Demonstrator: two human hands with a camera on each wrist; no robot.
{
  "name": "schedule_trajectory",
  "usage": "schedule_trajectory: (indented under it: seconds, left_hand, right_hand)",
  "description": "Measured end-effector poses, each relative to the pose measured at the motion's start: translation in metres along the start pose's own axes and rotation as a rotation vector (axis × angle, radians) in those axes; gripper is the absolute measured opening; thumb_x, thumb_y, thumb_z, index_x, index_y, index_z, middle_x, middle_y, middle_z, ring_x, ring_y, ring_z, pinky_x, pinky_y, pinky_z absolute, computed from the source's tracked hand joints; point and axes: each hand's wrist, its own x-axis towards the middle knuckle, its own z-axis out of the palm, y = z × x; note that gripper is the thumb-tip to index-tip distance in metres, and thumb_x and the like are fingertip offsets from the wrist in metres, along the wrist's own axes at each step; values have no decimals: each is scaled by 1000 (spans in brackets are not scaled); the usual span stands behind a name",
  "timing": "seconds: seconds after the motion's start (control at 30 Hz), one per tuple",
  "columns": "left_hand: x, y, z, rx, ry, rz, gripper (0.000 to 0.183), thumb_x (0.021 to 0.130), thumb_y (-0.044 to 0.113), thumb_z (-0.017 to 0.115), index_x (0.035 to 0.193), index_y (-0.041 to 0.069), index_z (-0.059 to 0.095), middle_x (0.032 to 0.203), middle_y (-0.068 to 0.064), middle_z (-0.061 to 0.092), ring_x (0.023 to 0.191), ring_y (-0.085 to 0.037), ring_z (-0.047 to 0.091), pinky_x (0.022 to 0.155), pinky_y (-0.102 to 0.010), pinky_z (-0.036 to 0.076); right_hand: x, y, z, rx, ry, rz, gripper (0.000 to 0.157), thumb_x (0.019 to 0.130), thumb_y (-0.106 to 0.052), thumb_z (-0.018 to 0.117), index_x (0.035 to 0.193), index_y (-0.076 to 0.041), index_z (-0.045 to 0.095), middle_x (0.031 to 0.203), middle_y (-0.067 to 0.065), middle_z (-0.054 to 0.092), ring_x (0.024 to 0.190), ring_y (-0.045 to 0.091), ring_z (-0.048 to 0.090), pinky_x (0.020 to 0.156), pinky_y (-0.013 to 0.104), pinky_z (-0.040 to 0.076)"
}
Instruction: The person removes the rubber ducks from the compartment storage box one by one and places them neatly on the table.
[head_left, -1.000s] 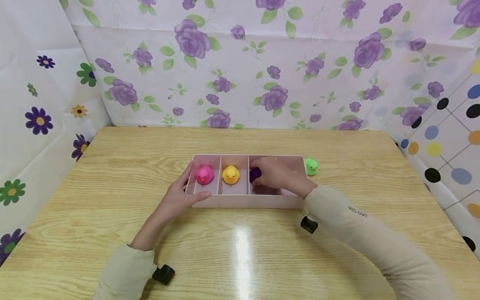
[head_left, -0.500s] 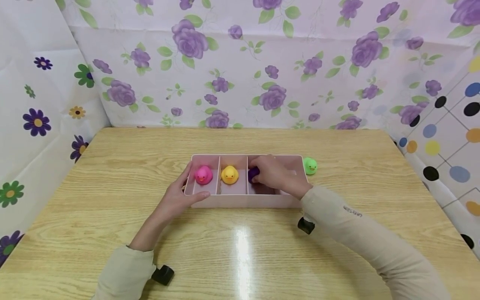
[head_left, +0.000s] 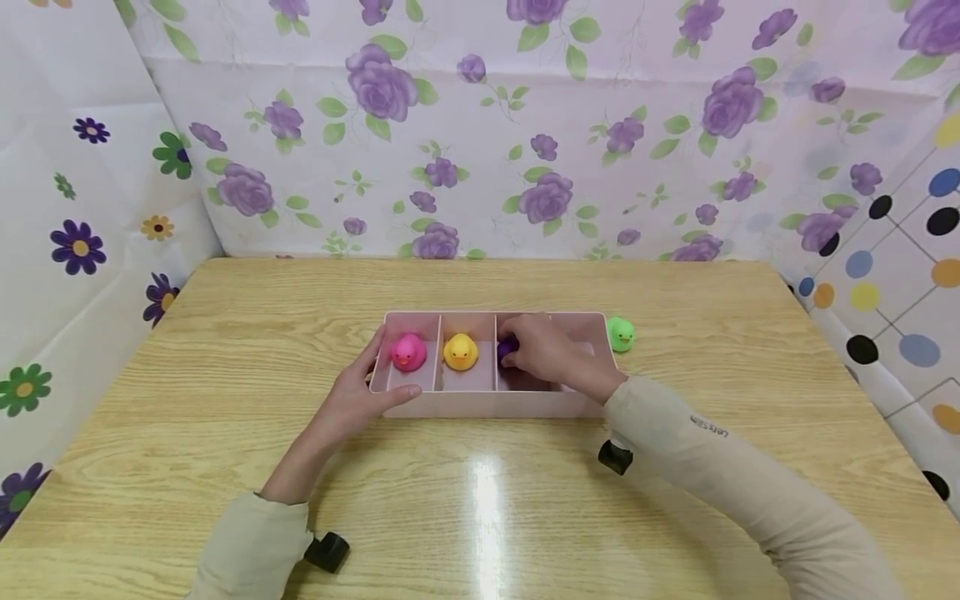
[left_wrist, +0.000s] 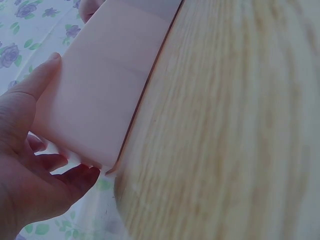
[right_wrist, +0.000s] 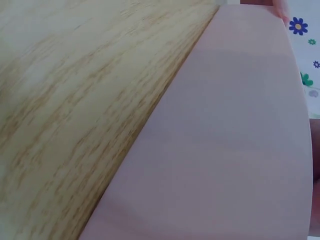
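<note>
A pale pink divided box (head_left: 480, 406) stands on the table, its compartments in a row. A pink rubber duck (head_left: 408, 353) sits in the leftmost compartment and a yellow rubber duck (head_left: 461, 353) in the second. In the third, my right hand (head_left: 546, 348) pinches a dark purple rubber duck (head_left: 507, 348), mostly covered by the fingers. My left hand (head_left: 356, 395) grips the box's left end, thumb on the front wall. The left wrist view shows this hand (left_wrist: 35, 175) with fingers bent round the end of the box (left_wrist: 100, 90). The box wall hides most of the right hand in the right wrist view.
A green rubber duck (head_left: 621, 334) is on the table just beyond the box's right end. The wooden table (head_left: 420, 500) extends on every side. Floral cloth (head_left: 480, 150) hangs behind it, with patterned cloths left and right.
The whole head view shifts slightly. Both hands keep their places on the box and the purple rubber duck, and the other ducks stay put.
</note>
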Motion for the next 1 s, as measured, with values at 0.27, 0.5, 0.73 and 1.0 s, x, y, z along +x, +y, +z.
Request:
schedule_trajectory:
  seconds: [0.27, 0.5, 0.73, 1.0]
  left_hand:
    - [-1, 0, 1, -1, 0, 3, 103, 83, 35, 77, 157, 26, 5, 160, -10, 16, 144, -37, 15, 108, -62, 21]
    - [-1, 1, 0, -3, -2, 2, 103, 83, 34, 76, 157, 25, 5, 160, -10, 14, 144, -36, 13, 108, -63, 20]
    - [-1, 0, -1, -4, -4, 8, 103, 83, 34, 76, 157, 24, 5, 160, -11, 15, 143, -37, 15, 108, -61, 21]
    - [-1, 1, 0, -15, 1, 8, 102, 83, 33, 76, 157, 23, 6, 160, -10, 16, 143, -37, 18, 107, -60, 25]
  right_hand:
    - [-2, 1, 0, -2, -1, -23, 18, 83, 1, 70, 101, 4, 69, 93, 11, 68, 85, 23, 60, 79, 36, 50]
    - [-5, 3, -7, 37, -17, -30, 20, 86, 3, 66, 106, 5, 69, 100, 12, 69, 88, 23, 60, 84, 36, 51]
    - [-12, 5, -14, 138, -33, 6, 19, 90, -2, 66, 108, 0, 70, 104, 10, 68, 94, 22, 62, 85, 36, 51]
    - [-22, 12, -20, 252, -11, -29, 20, 87, -7, 71, 107, -2, 71, 102, 8, 70, 93, 20, 63, 82, 33, 52]
